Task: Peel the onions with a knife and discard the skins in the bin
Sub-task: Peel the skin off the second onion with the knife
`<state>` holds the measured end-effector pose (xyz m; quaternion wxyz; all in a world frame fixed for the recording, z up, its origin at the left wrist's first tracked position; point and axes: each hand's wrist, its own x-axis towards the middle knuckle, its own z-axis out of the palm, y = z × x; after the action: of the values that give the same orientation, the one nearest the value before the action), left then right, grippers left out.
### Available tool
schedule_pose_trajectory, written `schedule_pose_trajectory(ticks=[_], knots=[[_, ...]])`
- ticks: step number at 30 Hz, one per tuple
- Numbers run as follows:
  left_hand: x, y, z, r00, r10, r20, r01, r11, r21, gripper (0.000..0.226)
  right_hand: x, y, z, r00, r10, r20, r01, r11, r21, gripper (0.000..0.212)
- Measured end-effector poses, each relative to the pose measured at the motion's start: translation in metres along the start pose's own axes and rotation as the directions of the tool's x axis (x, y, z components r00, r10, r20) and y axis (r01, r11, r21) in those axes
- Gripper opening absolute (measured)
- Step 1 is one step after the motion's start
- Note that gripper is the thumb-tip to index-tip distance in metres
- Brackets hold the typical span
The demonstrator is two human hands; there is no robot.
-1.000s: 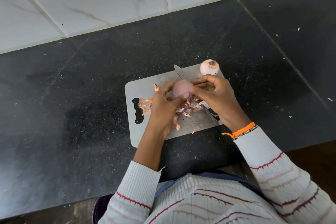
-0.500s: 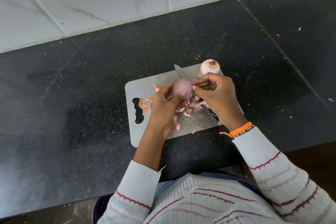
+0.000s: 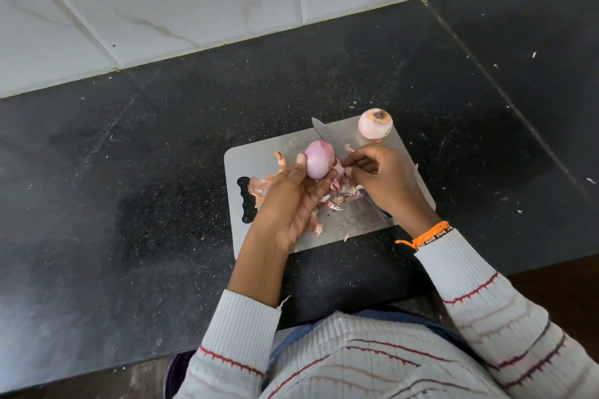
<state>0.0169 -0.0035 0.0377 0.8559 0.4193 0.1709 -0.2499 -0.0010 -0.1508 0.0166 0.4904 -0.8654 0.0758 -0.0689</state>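
Black speckled stone desk (image 3: 146, 191) carries a pale grey plastic cutting board (image 3: 252, 159) with a black handle cutout at its left end. Papery orange-pink onion skins (image 3: 259, 186) lie loose on the board by the cutout, more pinkish scraps piled mid-board under the hands. Left hand (image 3: 291, 201) is palm-up above the board, fingers (image 3: 327, 176) and thumb curled round a peeled pale pink onion (image 3: 319, 160), holding it off the board. Steel knife blade (image 3: 321, 133) lies flat on the board behind that onion, tip pointing to the far left edge (handle mostly hidden under the right hand). Right hand (image 3: 385, 181) is just beside the held onion, not touching it, fingertips pressed together in a pinch; cannot tell what they pinch, maybe a thin bit of skin. Orange thread band (image 3: 428, 233) on the right wrist. Second peeled onion with a brown cut end (image 3: 375, 124) sits at the board's far right corner.
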Motion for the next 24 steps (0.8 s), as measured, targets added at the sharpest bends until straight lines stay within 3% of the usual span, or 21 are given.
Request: schedule_pose_trajectory(ticks=[5, 11, 18, 24], knots=[[0.001, -0.001, -0.002, 0.999, -0.046, -0.015, 0.047, 0.999, 0.013, 0.043, -0.001, -0.004, 0.002, 0.993, -0.105, -0.057, 0.098, 0.988, -0.118, 0.018], [0.002, -0.004, -0.002, 0.999, -0.04, -0.002, 0.04, 0.997, 0.066, 0.023, -0.004, -0.025, 0.0, 0.97, -0.213, -0.119, 0.216, 0.976, 0.012, 0.016], [-0.001, -0.006, -0.001, 0.997, -0.061, 0.051, 0.054, 0.991, 0.121, 0.024, -0.005, -0.025, -0.002, 0.993, -0.112, -0.049, 0.116, 0.988, 0.105, 0.007], [-0.002, -0.009, 0.003, 0.999, -0.041, 0.017, 0.037, 0.981, 0.191, 0.038, -0.004, -0.019, -0.003, 0.991, -0.104, -0.084, 0.106, 0.994, 0.022, 0.008]])
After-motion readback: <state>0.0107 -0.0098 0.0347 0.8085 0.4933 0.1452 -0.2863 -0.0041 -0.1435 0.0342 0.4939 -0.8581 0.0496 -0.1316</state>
